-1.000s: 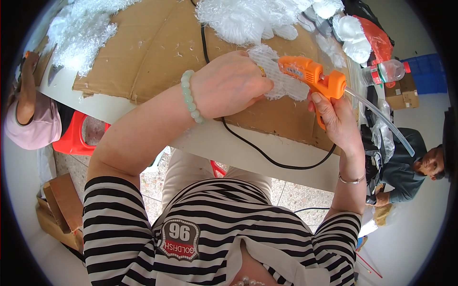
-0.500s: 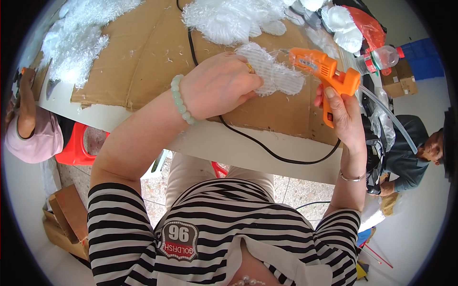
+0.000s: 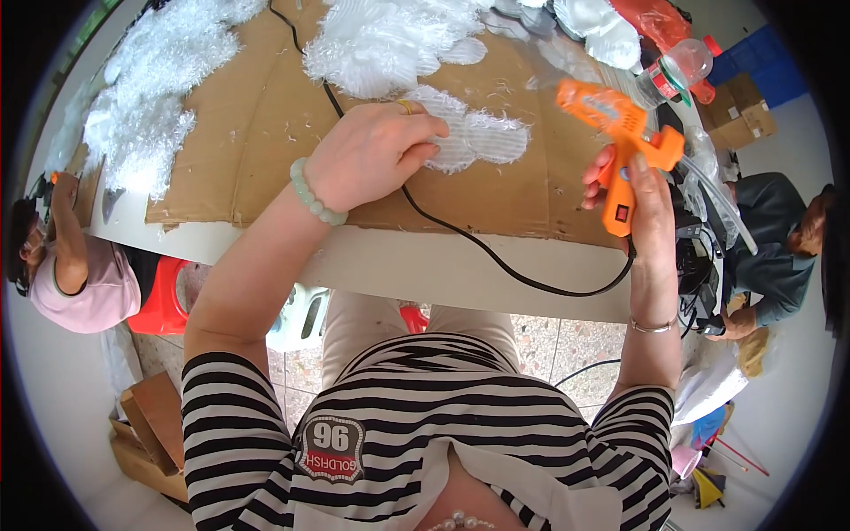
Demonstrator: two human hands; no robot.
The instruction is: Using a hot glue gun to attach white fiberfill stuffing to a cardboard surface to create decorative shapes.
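Note:
My left hand (image 3: 376,146), with a pale green bead bracelet at the wrist, presses on a white fluffy feathered piece (image 3: 474,140) that lies on a brown cardboard sheet (image 3: 257,133). My right hand (image 3: 630,190) grips the handle of an orange hot glue gun (image 3: 620,119), lifted to the right of the white piece and apart from it. The gun's black cord (image 3: 496,261) loops over the table's front edge.
More white fluffy pieces lie in a heap at the cardboard's left (image 3: 142,97) and another at the top middle (image 3: 390,40). A plastic bottle (image 3: 677,66) stands at the far right. One person in pink (image 3: 75,265) sits at the left, another in dark clothes (image 3: 779,248) at the right. A red stool (image 3: 164,296) is below the table.
My right hand has pulled the glue gun away from the white piece, to the right. My left hand has laid the piece down on the cardboard and presses it.

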